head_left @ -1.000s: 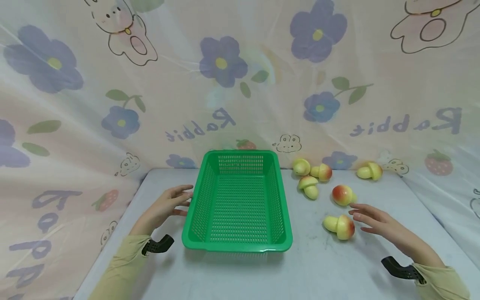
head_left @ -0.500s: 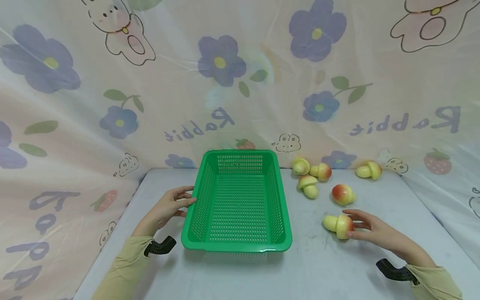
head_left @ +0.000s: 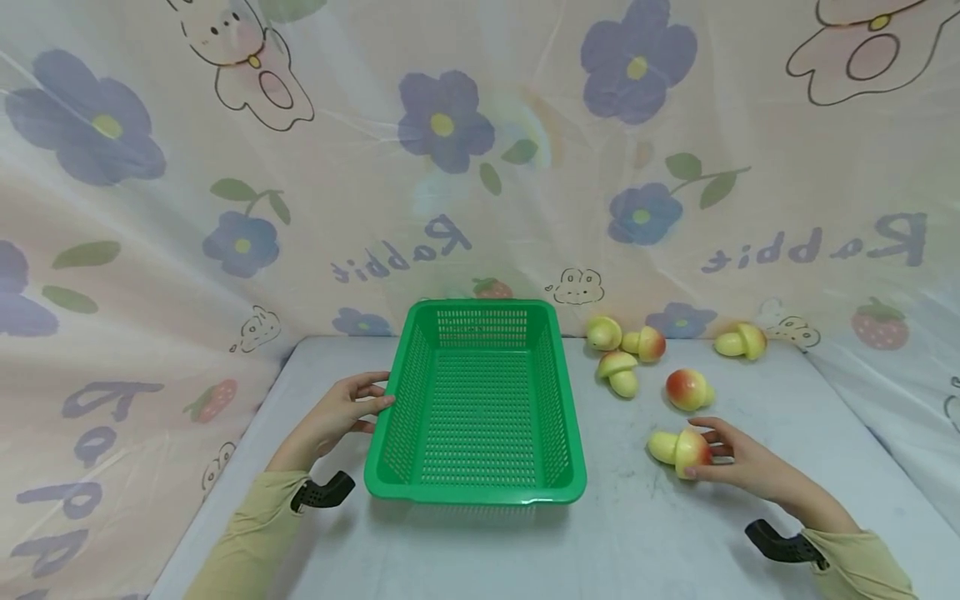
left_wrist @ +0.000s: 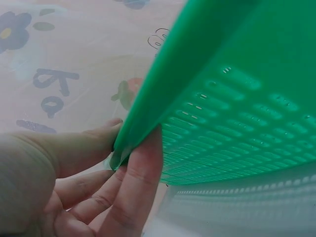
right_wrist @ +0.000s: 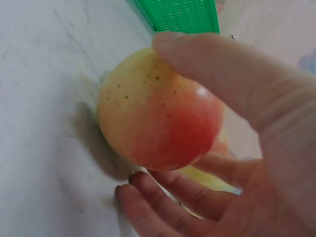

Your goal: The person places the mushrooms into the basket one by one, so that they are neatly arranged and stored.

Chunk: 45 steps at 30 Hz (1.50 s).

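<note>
The green plastic basket [head_left: 480, 492] stands on the table, its long axis pointing away from me. At its left rim, my left hand [head_left: 336, 418] pinches the edge between thumb and fingers [left_wrist: 140, 173]. On the right, my right hand [head_left: 750, 467] holds the cap of the nearest toy mushroom [head_left: 678, 450], a yellow one with a red-flushed cap. In the right wrist view the thumb lies over the round cap [right_wrist: 158, 113] and the other fingers curl below it. This mushroom lies on its side, stem toward the basket.
Behind it lies another toy mushroom [head_left: 686, 390] with a red cap. Several more, including a yellow mushroom [head_left: 619, 375], cluster by the basket's far right corner. One mushroom [head_left: 741, 342] lies apart at the back right. A printed cloth [head_left: 525, 208] hangs behind the white table [head_left: 637, 542].
My right hand has moved left and toward me, closing its thumb and fingers about the nearest mushroom's cap. My left hand has moved slightly right and taken the basket's rim.
</note>
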Available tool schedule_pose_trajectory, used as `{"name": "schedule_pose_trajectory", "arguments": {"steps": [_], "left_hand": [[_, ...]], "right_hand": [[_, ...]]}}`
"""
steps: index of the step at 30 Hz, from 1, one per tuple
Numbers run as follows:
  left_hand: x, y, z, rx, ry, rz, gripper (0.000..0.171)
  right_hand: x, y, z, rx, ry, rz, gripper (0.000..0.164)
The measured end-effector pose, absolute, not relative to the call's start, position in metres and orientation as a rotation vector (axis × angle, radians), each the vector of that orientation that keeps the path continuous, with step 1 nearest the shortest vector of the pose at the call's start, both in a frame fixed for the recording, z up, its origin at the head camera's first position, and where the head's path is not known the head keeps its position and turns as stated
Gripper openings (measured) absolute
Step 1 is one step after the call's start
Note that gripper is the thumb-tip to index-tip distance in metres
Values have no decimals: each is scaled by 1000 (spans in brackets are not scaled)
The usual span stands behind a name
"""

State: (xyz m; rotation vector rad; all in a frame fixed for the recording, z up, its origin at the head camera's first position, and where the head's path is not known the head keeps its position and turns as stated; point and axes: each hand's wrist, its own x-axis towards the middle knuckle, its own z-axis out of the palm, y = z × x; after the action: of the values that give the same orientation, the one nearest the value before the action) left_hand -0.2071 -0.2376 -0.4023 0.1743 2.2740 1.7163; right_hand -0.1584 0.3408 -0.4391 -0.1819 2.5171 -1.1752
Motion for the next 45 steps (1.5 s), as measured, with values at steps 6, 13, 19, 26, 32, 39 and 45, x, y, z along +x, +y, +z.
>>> {"name": "schedule_pose_trajectory", "arguments": {"steps": [6,13,19,26,32,39,45], "left_hand": [[-207,-237,-402,173,2280,1713,66],[-207,-237,-401,173,2277,1714,65],[-207,-237,-402,176,2273,1720,64],[-207,-237,-402,177,2273,1724,64],[-208,-236,-401,182,2276,1724,65],[-207,-235,-400,190,2289,1716,64],[-205,-236,-402,180,2292,1716,64]], "right_hand": [[-159,341,-440,-150,2533,-1198,68],[-162,341,-444,-209,2517,-1254,62],[-163,339,-447,-266,2536,-1248,61],[-164,335,-447,-225,2550,-1235,65],[-164,332,-442,-201,2520,-1266,65],[-164,325,-426,-302,2528,-1302,67],[-167,316,-413,-444,2468,-1398,61]]}}
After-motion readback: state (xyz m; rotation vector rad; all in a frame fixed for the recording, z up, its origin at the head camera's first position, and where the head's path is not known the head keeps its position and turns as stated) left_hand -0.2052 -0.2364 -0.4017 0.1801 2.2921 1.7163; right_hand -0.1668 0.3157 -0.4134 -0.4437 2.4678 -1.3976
